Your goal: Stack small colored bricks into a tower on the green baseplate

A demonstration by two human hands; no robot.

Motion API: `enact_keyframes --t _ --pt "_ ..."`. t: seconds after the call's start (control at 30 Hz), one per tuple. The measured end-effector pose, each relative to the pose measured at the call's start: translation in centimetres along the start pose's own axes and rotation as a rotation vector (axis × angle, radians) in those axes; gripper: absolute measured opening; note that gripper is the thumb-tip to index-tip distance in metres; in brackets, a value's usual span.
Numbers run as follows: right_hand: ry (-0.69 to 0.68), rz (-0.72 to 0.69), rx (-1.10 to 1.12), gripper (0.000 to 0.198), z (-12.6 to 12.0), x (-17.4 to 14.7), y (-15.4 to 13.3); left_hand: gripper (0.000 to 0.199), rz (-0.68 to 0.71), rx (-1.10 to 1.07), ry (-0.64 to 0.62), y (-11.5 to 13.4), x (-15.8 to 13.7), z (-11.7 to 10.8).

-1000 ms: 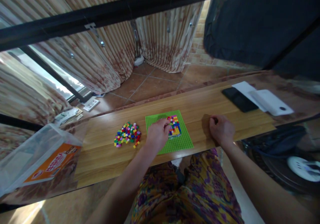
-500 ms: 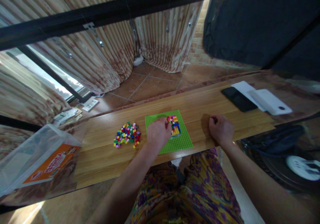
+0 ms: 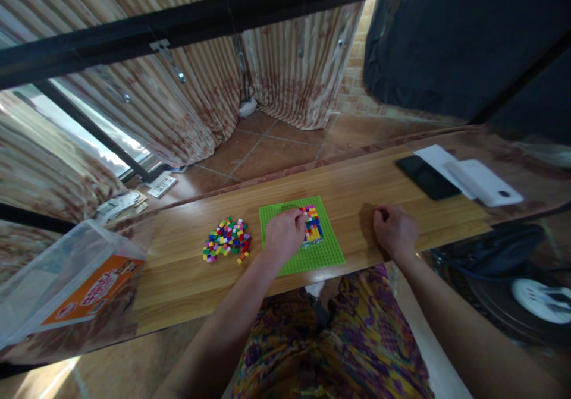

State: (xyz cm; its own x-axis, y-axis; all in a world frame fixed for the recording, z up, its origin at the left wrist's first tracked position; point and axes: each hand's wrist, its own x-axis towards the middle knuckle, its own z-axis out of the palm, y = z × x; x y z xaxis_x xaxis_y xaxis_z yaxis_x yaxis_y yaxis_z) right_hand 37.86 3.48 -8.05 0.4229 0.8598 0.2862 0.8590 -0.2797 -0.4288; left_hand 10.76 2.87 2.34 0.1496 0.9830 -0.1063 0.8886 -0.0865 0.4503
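My left hand (image 3: 284, 232) is over the green studded baseplate (image 3: 331, 254), fingers pinched at the left edge of a block of colourful bricks (image 3: 313, 226) set on it. Whatever is between those fingertips is hidden. The hand also covers part of the plate and perhaps some of the bricks. On the wooden tabletop right of the plate rests my right hand (image 3: 395, 231), curled into a loose fist with nothing visible in it. Loose small bricks (image 3: 227, 238) in many colours lie in a pile left of the baseplate.
A clear plastic box (image 3: 102, 238) with an orange label stands at the table's left end. Toward the right end lie a black phone (image 3: 427, 176), white paper (image 3: 439, 156) and a white flat object (image 3: 486, 182). A dark bar (image 3: 196, 30) crosses beyond the table.
My left hand has shifted very slightly at the edge of the brick block, its fingers still pinched. The right hand has stayed in place.
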Motion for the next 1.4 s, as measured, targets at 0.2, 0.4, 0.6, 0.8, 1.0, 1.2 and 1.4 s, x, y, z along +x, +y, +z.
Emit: enact_keyframes --t 0.2,0.4,0.6,0.8,1.0,1.2,1.4 --pt "0.005 -0.003 0.002 0.034 -0.1 0.0 0.0 0.03 0.005 -0.022 0.022 -0.2 0.0 0.3" --pt "0.008 -0.019 0.017 0.035 0.0 0.0 0.1 0.03 -0.028 -0.055 0.04 -0.1 0.2 0.4" --pt "0.008 -0.019 0.006 0.037 0.0 0.0 0.2 0.029 -0.083 -0.074 0.037 0.0 0.6 0.4" --pt "0.003 -0.021 -0.001 0.036 0.1 0.0 0.3 0.027 -0.126 -0.096 0.031 0.2 0.9 0.2" --pt "-0.026 -0.001 -0.017 0.035 0.0 0.0 0.2 0.026 -0.144 -0.103 0.035 0.2 1.2 0.5" --pt "0.006 -0.03 -0.011 0.036 0.1 0.0 0.3 0.026 -0.124 -0.164 0.083 -0.1 0.6 1.1" --pt "0.006 -0.032 -0.032 0.037 0.1 -0.1 0.3 0.026 -0.033 -0.369 0.152 -2.2 -1.5 0.9"
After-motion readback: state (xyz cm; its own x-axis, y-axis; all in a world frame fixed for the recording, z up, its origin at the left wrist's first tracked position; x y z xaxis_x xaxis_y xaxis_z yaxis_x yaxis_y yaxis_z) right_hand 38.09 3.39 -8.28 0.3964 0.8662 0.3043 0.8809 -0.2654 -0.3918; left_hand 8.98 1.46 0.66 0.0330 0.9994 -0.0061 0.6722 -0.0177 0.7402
